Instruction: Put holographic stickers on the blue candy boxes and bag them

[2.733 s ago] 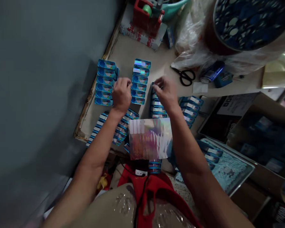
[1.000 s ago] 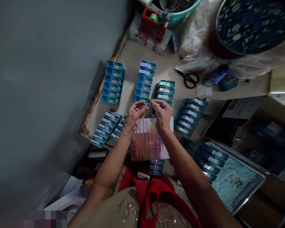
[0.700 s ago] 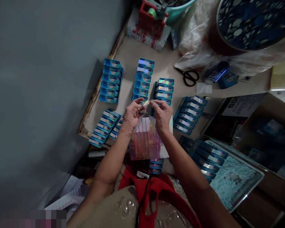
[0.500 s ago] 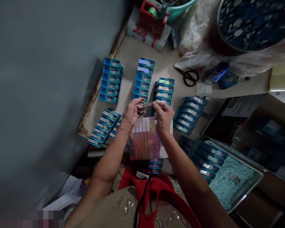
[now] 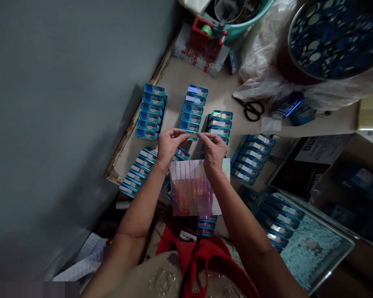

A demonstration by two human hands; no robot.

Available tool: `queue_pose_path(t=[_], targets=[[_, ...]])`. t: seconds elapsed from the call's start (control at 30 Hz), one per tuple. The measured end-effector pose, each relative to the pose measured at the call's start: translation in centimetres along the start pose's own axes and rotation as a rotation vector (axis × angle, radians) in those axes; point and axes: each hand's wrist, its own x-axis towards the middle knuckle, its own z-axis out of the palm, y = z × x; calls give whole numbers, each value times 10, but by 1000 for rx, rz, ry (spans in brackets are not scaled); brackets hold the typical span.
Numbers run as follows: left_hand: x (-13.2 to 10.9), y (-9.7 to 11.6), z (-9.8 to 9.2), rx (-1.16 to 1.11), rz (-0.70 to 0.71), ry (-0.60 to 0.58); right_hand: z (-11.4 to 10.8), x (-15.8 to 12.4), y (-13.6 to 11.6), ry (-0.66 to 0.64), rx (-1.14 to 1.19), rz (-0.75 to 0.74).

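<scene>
Between my hands a small pale sticker strip point(image 5: 192, 135) is stretched level over a row of blue boxes point(image 5: 190, 118). My left hand point(image 5: 170, 147) pinches its left end with thumb and forefinger. Its other end is pinched by my right hand point(image 5: 215, 150). Just below lies a shiny, rainbow-tinted sticker sheet point(image 5: 189, 194), with several white strips along its top. Another row of boxes point(image 5: 221, 124), bearing strips across their ends, stands beyond my right hand. Strips also cross the boxes point(image 5: 136, 176) near my left forearm.
Bare-ended boxes point(image 5: 150, 111) line the table's left edge, by a grey wall point(image 5: 65, 103). Black scissors point(image 5: 251, 111), a blue can point(image 5: 287, 104) and a red tape dispenser point(image 5: 207, 37) lie farther back. At right are an open carton point(image 5: 311, 161) and a clear tray point(image 5: 317, 248).
My left hand has turned and closed its fingers on the strip's left end, so both hands now pinch it. The whole view has shifted slightly, with things appearing lower and farther right.
</scene>
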Motion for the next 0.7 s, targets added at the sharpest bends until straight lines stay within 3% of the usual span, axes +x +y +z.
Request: queue_pose_path(t=[0.23, 0.4, 0.53, 0.7], targets=[[70, 35, 2, 199, 106, 13, 52, 61, 7, -13, 54, -9], [122, 42, 7, 562, 238, 51, 68, 102, 15, -4, -187, -156], [137, 38, 5, 718, 332, 80, 70, 108, 13, 68, -384, -211], [139, 32, 5, 683, 339, 59, 71, 106, 9, 95, -495, -203]])
